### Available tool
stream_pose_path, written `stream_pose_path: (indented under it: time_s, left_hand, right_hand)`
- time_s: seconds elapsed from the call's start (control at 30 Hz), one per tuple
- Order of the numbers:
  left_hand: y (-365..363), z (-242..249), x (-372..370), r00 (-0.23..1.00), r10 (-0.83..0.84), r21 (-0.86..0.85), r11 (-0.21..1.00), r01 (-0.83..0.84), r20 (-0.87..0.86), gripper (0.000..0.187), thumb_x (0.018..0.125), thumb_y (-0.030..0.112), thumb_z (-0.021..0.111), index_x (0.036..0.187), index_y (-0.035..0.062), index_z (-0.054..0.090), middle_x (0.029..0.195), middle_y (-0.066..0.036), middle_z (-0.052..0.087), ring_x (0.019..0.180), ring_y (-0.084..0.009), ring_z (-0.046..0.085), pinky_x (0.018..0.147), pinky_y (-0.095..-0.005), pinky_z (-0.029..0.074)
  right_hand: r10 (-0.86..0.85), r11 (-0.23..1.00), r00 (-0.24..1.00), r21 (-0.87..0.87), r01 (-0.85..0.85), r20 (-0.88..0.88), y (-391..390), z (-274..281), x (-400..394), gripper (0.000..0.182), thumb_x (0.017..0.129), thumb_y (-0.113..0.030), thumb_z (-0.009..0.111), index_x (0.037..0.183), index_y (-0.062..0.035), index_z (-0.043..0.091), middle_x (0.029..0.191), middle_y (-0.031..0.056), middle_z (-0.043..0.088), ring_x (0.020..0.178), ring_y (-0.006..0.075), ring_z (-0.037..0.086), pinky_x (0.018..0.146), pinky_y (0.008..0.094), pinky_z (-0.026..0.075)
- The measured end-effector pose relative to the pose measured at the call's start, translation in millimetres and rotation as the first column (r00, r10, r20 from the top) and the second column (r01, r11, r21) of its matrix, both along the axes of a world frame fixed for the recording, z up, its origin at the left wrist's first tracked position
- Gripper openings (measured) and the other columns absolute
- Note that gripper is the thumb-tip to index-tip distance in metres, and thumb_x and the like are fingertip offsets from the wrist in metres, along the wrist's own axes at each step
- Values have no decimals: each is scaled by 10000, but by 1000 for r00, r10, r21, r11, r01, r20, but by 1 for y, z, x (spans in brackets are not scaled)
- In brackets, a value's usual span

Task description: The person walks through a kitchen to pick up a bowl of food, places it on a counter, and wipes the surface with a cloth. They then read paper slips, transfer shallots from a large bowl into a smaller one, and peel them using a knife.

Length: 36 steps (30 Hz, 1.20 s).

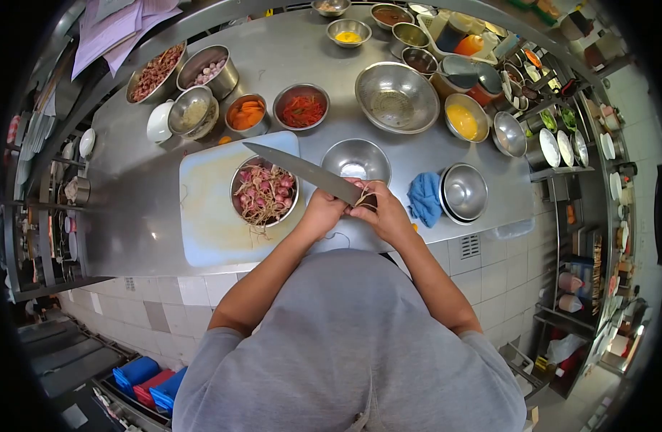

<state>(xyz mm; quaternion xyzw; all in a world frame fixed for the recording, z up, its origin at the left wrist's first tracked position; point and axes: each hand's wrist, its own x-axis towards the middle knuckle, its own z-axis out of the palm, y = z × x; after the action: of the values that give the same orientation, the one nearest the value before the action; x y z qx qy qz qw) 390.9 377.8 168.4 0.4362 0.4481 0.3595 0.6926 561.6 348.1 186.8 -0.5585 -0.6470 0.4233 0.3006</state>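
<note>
My right hand (383, 214) is closed around the handle end of a large kitchen knife (302, 170). Its wide blade reaches up and to the left, across my left hand (327, 213). A small shallot (357, 184) with thin roots is pinched at my left fingers beside the blade's heel; blade and fingers partly hide it. Just beyond my hands sits a shiny steel bowl (356, 160). To the left, a steel bowl heaped with red shallots (265, 189), roots still on, stands on a white cutting board (205, 230).
Right of my hands lie a blue cloth (424, 199) and stacked steel bowls (465, 191). Farther back are a wide steel basin (397, 98), cut red peppers (302, 110), orange carrot pieces (246, 114) and a bowl of yellow liquid (463, 121). Shelves (572, 155) flank the steel table.
</note>
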Motion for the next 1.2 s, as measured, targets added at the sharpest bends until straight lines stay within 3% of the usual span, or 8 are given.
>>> stream_pose_path:
  time_s: [0.17, 0.27, 0.53, 0.73, 0.87, 0.97, 1.07, 1.2]
  left_hand:
    - [-1, -11, -7, 1000, 24, 162, 986, -26, 16, 250, 918, 23, 540, 1158, -7, 601, 1065, -71, 660, 934, -130, 615, 791, -265, 502]
    - [-1, -8, -7, 998, 57, 273, 961, -47, -29, 245, 916, 4, 520, 1147, -7, 601, 1049, -78, 662, 927, -132, 612, 802, -272, 494]
    - [4, -3, -14, 935, 182, 561, 828, 21, -305, 200, 882, 22, 577, 1080, 6, 599, 980, -137, 615, 886, -245, 638, 770, -317, 505]
    - [3, 4, -12, 922, 215, 668, 742, 60, -322, 209, 873, 13, 587, 1079, -20, 579, 947, -126, 589, 783, -196, 601, 728, -290, 486]
    - [8, 3, -14, 981, 94, 474, 881, -1, -172, 234, 921, 55, 563, 1149, 10, 591, 964, -51, 604, 761, -125, 572, 701, -244, 469]
    - [19, -14, -20, 996, -47, 119, 992, 37, 79, 281, 971, 124, 535, 1241, 66, 586, 996, 32, 619, 759, -51, 538, 676, -194, 442]
    - [22, -24, -22, 978, -17, 91, 996, -2, 208, 270, 957, 124, 561, 1216, 56, 597, 997, 18, 633, 747, -54, 534, 668, -197, 440]
    - [25, -30, -15, 991, 87, 206, 973, -107, 102, 251, 946, 107, 574, 1187, 47, 611, 962, 12, 643, 729, -48, 528, 654, -188, 437]
  right_hand:
    - [24, 970, 1000, 241, -26, 11, 7, -19, -8, 575, 799, -365, 734, 1189, -19, 490, 1120, 159, 615, 1063, 323, 601, 891, 368, 469]
    - [4, 996, 963, 91, 21, -268, 9, -19, -16, 540, 814, -315, 733, 1169, 3, 479, 1065, 166, 631, 1020, 310, 620, 875, 366, 477]
    - [-50, 999, 903, -16, 48, -427, 22, -26, -26, 331, 895, -138, 646, 1123, -10, 442, 999, 111, 606, 950, 179, 599, 828, 304, 488]
    - [-167, 983, 858, -145, 109, -486, 26, -27, -29, 254, 923, -136, 611, 1075, -21, 443, 913, 73, 591, 810, 124, 574, 717, 267, 487]
    - [-176, 964, 824, -265, 33, -539, 27, -16, -26, 190, 999, -248, 456, 1011, -65, 404, 780, 38, 487, 565, 80, 453, 412, 225, 368]
    - [-207, 944, 696, -327, -41, -687, 27, -19, -18, 287, 1016, -355, 416, 997, -69, 400, 791, 44, 495, 581, 88, 469, 435, 221, 394]
    - [-164, 952, 660, -292, -88, -733, 25, -16, -16, 365, 1009, -431, 377, 998, -67, 400, 795, 43, 498, 578, 88, 468, 438, 218, 399]
    - [-228, 949, 701, -316, 4, -676, 28, -20, -17, 264, 1005, -314, 446, 1041, -54, 423, 814, 41, 512, 592, 77, 470, 449, 215, 403]
